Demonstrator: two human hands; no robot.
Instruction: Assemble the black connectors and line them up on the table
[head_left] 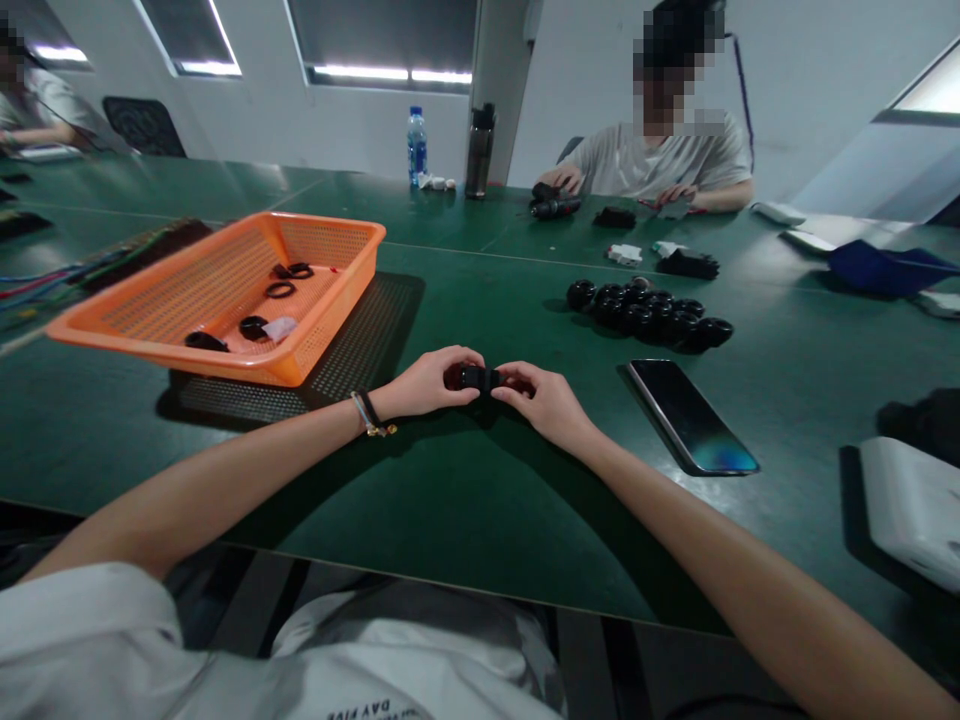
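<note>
Black piece [481, 379]: a small dark part held up between both hands, right of the orange basket [337, 345] and about level with its near corner; whether it is one part or two pressed together, I cannot tell
Left hand [433, 385]: just right of the basket's near corner, fingers [466, 353] closed to the width of the black piece, thumb on the near side and forefinger on the far side, gripping its left end
Right hand [546, 402]: farther right of the basket, thumb and forefinger pinched onto the right end of the same piece, with no spare gap
Bracelet [365, 412]: on the left wrist, just on the near side of the basket's near corner
Basket floor: black rings [280, 290], dark pieces [206, 342] and a pale scrap [280, 329], all inside the basket
Round black parts [649, 312]: grouped close together on the green tabletop [450, 500], well to the right of the basket
Phone [694, 415]: lying screen up, right of the basket and nearer the person than those parts
White box [919, 510]: farthest right of the basket, cut by the picture's edge
Bottles: a blue-capped bottle [417, 150] and a dark bottle [480, 155], both upright beyond the basket and to its right
Co-worker [652, 160]: seated beyond the basket, far to its right, one hand at a black tool [555, 205]
Cables [52, 285]: left of the basket
</note>
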